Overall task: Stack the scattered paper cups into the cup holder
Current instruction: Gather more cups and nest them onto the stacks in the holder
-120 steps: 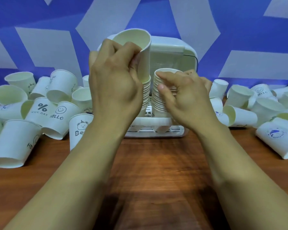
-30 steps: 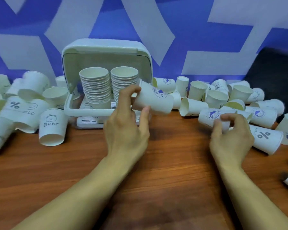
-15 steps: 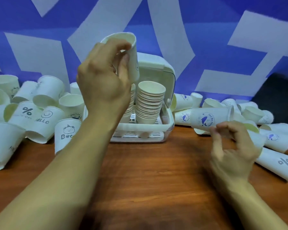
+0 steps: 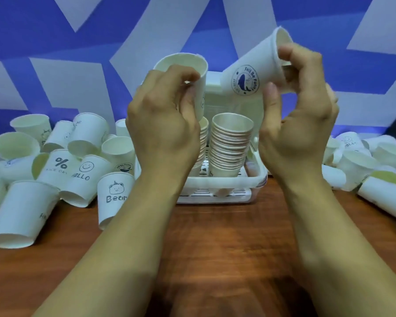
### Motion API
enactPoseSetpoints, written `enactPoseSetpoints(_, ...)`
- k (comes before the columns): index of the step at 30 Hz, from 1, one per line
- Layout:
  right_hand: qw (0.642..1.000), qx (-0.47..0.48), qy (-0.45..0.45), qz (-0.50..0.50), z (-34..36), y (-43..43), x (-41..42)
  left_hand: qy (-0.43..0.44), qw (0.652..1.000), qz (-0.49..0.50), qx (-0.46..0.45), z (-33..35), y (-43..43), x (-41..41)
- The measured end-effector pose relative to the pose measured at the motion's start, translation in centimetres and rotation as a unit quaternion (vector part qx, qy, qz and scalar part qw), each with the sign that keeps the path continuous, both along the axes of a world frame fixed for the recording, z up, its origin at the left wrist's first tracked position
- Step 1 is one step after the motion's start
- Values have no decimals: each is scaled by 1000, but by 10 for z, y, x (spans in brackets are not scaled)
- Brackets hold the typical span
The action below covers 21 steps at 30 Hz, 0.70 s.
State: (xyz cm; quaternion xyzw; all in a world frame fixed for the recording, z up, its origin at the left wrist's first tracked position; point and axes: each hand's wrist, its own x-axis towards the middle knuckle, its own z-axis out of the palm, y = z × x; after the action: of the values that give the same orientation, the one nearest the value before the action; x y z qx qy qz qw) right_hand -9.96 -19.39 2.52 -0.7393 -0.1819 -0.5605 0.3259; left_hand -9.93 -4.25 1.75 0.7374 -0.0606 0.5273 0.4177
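A brown wood-grain surface (image 4: 215, 248) runs out ahead of me to a wall (image 4: 101, 30) painted in blue and pale grey angular bands. At 12 o'clock on the surface stands the white plastic cup holder (image 4: 260, 177), its lid tipped up at the back. It holds two columns of nested cups, mouths up: the right stack (image 4: 231, 143) in plain sight, the left stack (image 4: 203, 138) mostly behind my hand.

Loose white paper cups lie heaped on both sides of it. From 9 to 10 o'clock is a pile on the left, among them a Bear cup (image 4: 114, 193) standing mouth down, a HELLO cup (image 4: 85, 177) and a % cup (image 4: 57, 165) on their sides. At 3 o'clock a second pile (image 4: 357, 165) is tumbled on its sides.

My left grip (image 4: 162, 124) is curled round an upright cup (image 4: 192, 65), mouth up, directly over the left stack. I cannot tell whether its base touches the stack. My right grip (image 4: 295, 124) pinches a whale-print cup (image 4: 249, 72) at its rim, one finger hooked inside the mouth and the thumb on the wall. That cup is tilted, mouth toward 1 o'clock, base toward 7 o'clock, held above the right stack and apart from it.
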Motion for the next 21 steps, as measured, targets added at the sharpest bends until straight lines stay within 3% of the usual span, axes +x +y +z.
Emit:
enactPoseSetpoints(4, 999, -28, 24, -14, -6, -8, 4, 36, 999, 2, 18, -7, 0, 6)
enactPoseSetpoints(11, 994, -54, 91, 15, -18, -7, 15, 198, 977, 26, 82, -22, -3, 11)
enactPoseSetpoints(21, 979, -137, 152, 0, -25, 2, 18, 216, 975, 32, 48, -22, -3, 9)
